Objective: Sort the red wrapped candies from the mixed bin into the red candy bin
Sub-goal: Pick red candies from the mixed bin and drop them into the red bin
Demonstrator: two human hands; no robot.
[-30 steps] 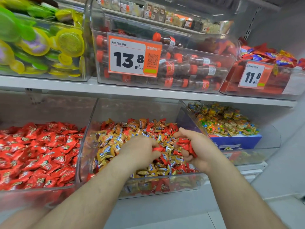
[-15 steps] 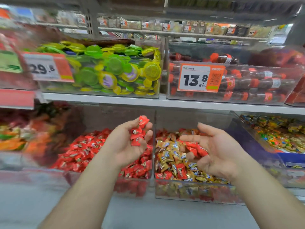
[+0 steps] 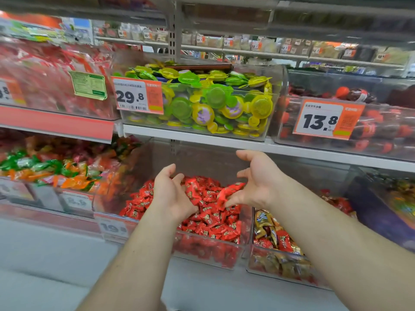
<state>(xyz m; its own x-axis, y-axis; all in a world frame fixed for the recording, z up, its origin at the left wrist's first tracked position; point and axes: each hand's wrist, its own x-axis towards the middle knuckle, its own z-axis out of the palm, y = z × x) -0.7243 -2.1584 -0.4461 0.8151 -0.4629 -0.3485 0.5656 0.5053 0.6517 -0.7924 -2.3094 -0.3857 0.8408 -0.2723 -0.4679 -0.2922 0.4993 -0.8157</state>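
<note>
Lower shelf, far left: clear plastic bin of green and orange twist-wrapped sweets (image 3: 51, 173). Upper shelf, left of centre: clear tub of round green and yellow foil-lidded cups (image 3: 208, 104) with an orange-and-white price card reading 29.8 (image 3: 138, 96). Lower shelf, centre: clear plastic red candy bin (image 3: 208, 252), filled with red wrapped candies (image 3: 213, 216). Left hand (image 3: 173, 194) above its contents, palm turned inward, fingers loosely spread, holding nothing. Right hand (image 3: 256, 182) opposite it, fingers splayed, loose red candies at its fingertips; grip on them cannot be told. Just right: clear mixed bin of gold and red wrapped candies (image 3: 276, 248). Upper right: orange-and-white price card reading 13.8 (image 3: 325, 118).
</note>
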